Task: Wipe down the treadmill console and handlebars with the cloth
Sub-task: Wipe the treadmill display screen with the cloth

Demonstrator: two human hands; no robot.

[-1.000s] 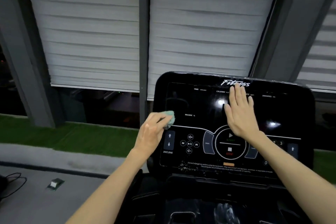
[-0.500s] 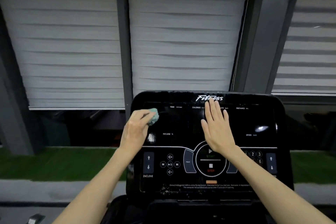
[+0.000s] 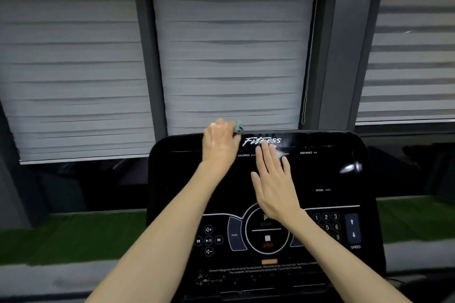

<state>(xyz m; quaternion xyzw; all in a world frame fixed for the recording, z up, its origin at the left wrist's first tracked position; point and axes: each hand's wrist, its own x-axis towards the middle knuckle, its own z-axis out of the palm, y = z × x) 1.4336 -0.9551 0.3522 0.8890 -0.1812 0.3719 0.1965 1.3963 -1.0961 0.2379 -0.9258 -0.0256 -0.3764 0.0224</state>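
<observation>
The left hand (image 3: 219, 143) was raised to the top edge of the treadmill console (image 3: 333, 172), its back to the camera and its fingers (image 3: 229, 128) curled over and closed around a small teal cloth (image 3: 238, 128). Only a crumpled bit of the cloth showed, poking out past the fingertips on the hand's right side; the rest was hidden in the grip. That bit sat right on the glossy black upper rim of the console, just left of the white Fitness logo (image 3: 261, 141). Whether the cloth was pressed against the rim or merely touching it could not be told. The right hand (image 3: 273, 181) lay flat on the dark screen near the console's middle, holding nothing, its fingers (image 3: 265, 155) straight and slightly spread, the longest fingertips reaching the lower edge of the logo. The two hands were near each other but not touching. Below the right wrist sat the round start and stop control (image 3: 268, 238), with a number keypad (image 3: 327, 226) to its right and the media buttons (image 3: 208, 240) to its left. Behind the console hung pale pleated blinds (image 3: 231, 51) between dark window posts (image 3: 342, 39), with a thin pull cord (image 3: 308, 56) beside the right post. A strip of green turf (image 3: 73, 236) ran along the floor beyond the machine.
</observation>
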